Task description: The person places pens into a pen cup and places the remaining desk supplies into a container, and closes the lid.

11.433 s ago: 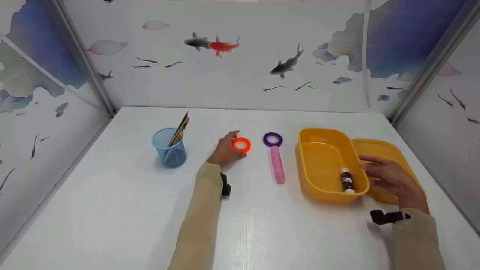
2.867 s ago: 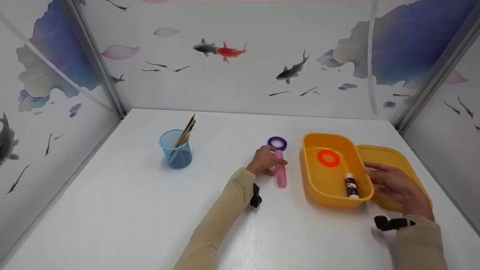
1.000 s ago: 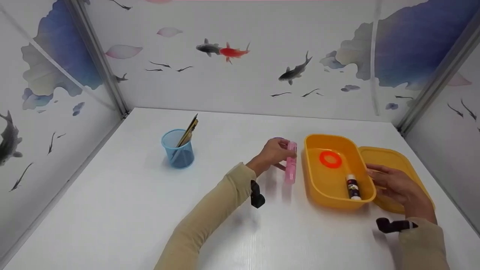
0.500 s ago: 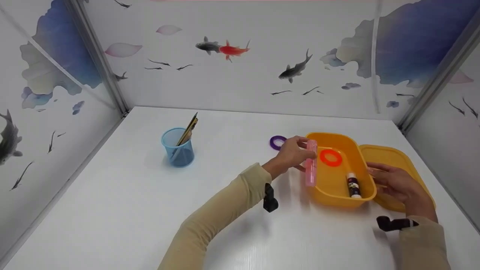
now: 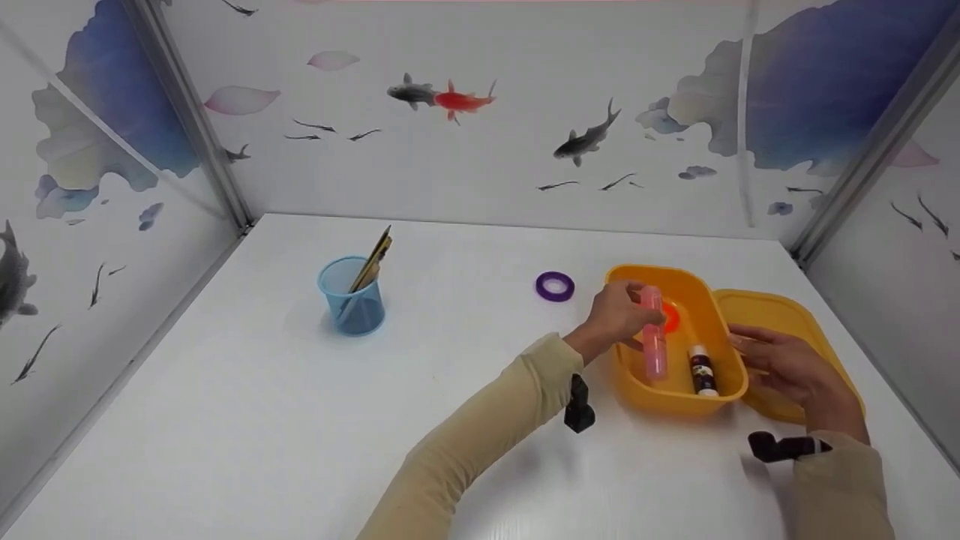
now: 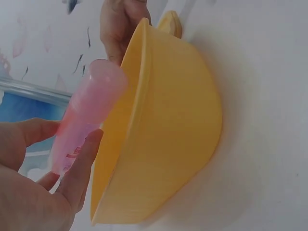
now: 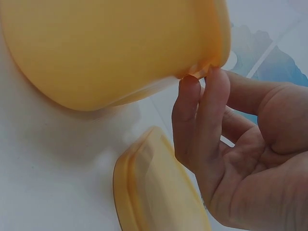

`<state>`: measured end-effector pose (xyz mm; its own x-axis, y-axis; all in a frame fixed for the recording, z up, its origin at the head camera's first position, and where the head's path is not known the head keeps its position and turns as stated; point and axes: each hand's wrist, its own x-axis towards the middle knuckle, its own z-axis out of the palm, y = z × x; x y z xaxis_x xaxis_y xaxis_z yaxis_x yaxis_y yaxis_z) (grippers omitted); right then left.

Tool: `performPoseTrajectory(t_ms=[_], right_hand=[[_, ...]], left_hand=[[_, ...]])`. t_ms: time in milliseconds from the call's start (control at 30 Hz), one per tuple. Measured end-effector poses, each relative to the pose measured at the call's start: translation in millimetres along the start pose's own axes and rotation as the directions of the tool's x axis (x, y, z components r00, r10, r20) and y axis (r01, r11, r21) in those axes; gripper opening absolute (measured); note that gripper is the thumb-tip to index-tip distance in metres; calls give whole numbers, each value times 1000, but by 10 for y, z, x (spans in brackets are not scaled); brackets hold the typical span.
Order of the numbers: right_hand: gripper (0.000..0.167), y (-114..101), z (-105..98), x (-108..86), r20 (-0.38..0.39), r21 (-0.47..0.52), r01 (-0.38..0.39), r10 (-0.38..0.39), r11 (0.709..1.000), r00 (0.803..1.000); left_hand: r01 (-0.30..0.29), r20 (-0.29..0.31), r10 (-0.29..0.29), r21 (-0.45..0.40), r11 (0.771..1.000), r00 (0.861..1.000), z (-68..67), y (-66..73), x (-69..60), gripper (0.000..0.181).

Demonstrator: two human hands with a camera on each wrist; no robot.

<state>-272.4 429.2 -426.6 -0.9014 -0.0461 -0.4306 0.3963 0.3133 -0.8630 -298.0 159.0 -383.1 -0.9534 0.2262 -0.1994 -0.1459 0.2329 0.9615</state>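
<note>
My left hand (image 5: 616, 313) pinches a translucent pink plastic tube (image 5: 654, 341) between thumb and fingers, over the left part of a deep yellow box (image 5: 679, 401). Printed lettering shows on the tube (image 6: 79, 127) in the left wrist view, where it is tilted above the box rim. Inside the box lie an orange ring (image 5: 671, 318), partly hidden by the tube, and a glue stick (image 5: 702, 370) with white ends and a dark label. My right hand (image 5: 787, 365) holds the box's right rim with its fingertips, seen close in the right wrist view.
A yellow lid (image 5: 784, 319) lies right of the box, partly under my right hand. Left of the box, a purple ring (image 5: 555, 286) lies on the white table (image 5: 262, 427). Farther left stands a blue mesh cup (image 5: 358, 311) with several pencils (image 5: 370, 262). Printed panels enclose the table.
The orange ring went from the table into the box. My left hand then picked up the pink tube and carried it right, over the box. My right hand stayed at the rim.
</note>
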Motion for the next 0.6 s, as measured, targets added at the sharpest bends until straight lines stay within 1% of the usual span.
performPoseTrajectory(t_ms=[267, 367, 500, 600], right_hand=[[95, -10, 10, -11, -13, -6, -2, 2, 1000, 1000], [91, -11, 12, -7, -18, -10, 5, -5, 1000, 1000], [89, -1, 16, -2, -32, -42, 15, -16, 999, 999], [91, 11, 22, -1, -41, -62, 13, -16, 998, 999]], left_hand=[[60, -30, -57, 82, 995, 998, 179, -40, -14, 53], [54, -45, -49, 117, 992, 998, 230, -56, -3, 55], [43, -58, -34, 172, 984, 998, 283, -88, 17, 56], [55, -74, -41, 189, 981, 996, 314, -100, 19, 54]])
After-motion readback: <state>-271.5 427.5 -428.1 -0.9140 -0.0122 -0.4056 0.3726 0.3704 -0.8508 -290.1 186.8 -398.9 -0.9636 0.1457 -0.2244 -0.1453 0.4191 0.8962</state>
